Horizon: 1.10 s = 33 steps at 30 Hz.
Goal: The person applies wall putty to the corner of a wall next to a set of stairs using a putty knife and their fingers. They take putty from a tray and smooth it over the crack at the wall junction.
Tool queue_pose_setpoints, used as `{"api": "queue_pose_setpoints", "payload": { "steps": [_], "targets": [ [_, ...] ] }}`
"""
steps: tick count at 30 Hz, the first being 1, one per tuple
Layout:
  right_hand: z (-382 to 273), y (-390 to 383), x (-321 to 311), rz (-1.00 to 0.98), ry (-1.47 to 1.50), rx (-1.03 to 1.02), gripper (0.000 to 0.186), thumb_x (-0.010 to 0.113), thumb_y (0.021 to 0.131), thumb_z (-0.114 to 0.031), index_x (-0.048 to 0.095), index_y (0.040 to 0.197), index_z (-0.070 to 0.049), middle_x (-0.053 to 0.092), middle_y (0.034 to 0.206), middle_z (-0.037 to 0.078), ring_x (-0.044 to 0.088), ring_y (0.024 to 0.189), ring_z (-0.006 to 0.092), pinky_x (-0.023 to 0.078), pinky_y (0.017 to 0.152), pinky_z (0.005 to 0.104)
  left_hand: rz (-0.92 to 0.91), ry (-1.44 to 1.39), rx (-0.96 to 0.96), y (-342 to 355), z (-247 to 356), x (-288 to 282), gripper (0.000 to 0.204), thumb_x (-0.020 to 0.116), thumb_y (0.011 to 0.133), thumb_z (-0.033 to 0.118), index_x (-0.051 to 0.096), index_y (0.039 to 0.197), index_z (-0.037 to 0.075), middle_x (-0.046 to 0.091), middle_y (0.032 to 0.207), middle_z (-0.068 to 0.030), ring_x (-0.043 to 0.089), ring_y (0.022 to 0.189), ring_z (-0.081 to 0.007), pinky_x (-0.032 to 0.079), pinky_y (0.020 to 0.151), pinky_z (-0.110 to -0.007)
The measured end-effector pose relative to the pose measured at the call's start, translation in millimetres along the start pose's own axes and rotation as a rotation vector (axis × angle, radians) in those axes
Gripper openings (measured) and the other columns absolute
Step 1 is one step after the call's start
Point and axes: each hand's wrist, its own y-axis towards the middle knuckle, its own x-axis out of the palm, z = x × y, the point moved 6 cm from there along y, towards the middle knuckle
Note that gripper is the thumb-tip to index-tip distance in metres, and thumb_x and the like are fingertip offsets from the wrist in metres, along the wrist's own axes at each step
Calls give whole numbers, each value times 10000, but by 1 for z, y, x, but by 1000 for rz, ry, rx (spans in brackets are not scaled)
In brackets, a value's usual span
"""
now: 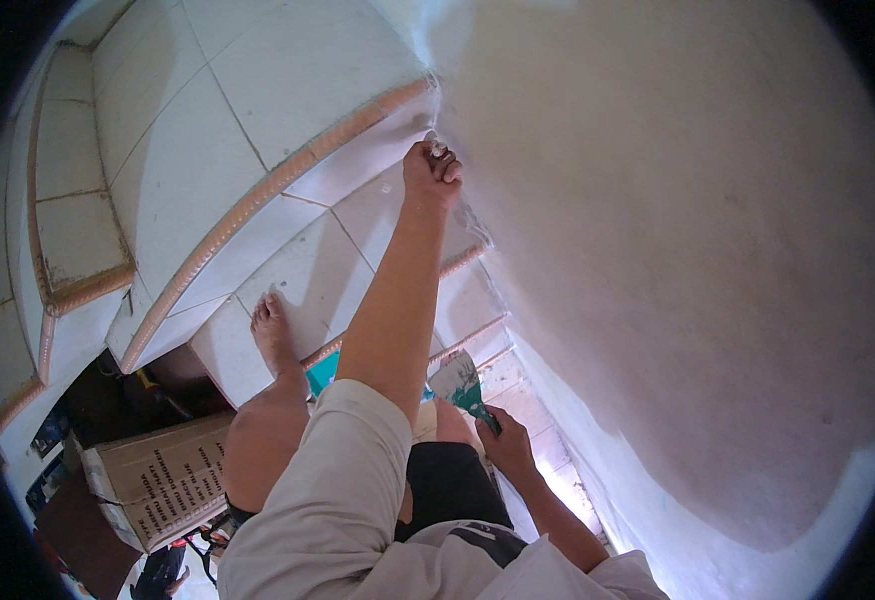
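Note:
My left hand (433, 172) reaches up to the joint where a tiled step (358, 142) meets the pale wall (678, 230); its fingers are closed around a small whitish thing (439, 147), too small to identify. Lower down, my right hand (506, 445) grips a putty knife (470, 390) with a green handle, its metal blade smeared with white. Rough white material (476, 225) runs along the seam between steps and wall. My bare left foot (273, 325) stands on a white tiled step.
Curved tiled stairs with orange-brown nosings (218, 225) climb at the left. At lower left are a cardboard box (153, 470) and a dark recess (118, 400) with tools in it. Something turquoise (322, 372) is partly hidden behind my left arm. The wall fills the right side.

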Motion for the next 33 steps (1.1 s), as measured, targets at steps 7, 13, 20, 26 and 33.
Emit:
{"api": "queue_pose_setpoints", "payload": {
  "steps": [7,13,20,26,33],
  "targets": [
    [9,4,0,18,-62,-15,349,657,877,-241,621,1141,-15,667,795,172,645,682,233,507,652,338,23,20,14,4,2,8,229,442,873,136,457,646,113,423,543,12,282,377,-104,239,347,-237],
    [5,6,-2,27,-66,-17,353,656,879,-245,620,1135,-4,661,784,171,638,673,223,502,645,331,-7,-98,-24,3,-1,23,216,454,883,114,469,668,106,447,573,10,273,377,-95,269,375,-197],
    [-1,8,-5,23,-86,-28,357,658,878,-254,623,1133,-7,654,760,166,624,653,210,497,633,321,-117,-255,-25,0,0,38,248,418,921,106,512,692,90,506,572,-2,301,352,-86,346,355,-177],
    [-7,7,-6,18,-87,-1,366,655,883,-273,621,1137,-12,654,759,170,628,657,218,501,637,330,-146,-349,26,-12,-1,57,228,424,919,97,525,715,74,512,605,1,286,362,-83,398,410,-196],
    [-20,5,-8,-40,-132,31,343,625,891,-236,599,1150,-13,674,910,229,677,841,360,532,721,413,-193,-443,47,-25,-7,78,212,432,933,124,517,743,80,509,633,8,285,376,-95,422,477,-220]
  ]
}}
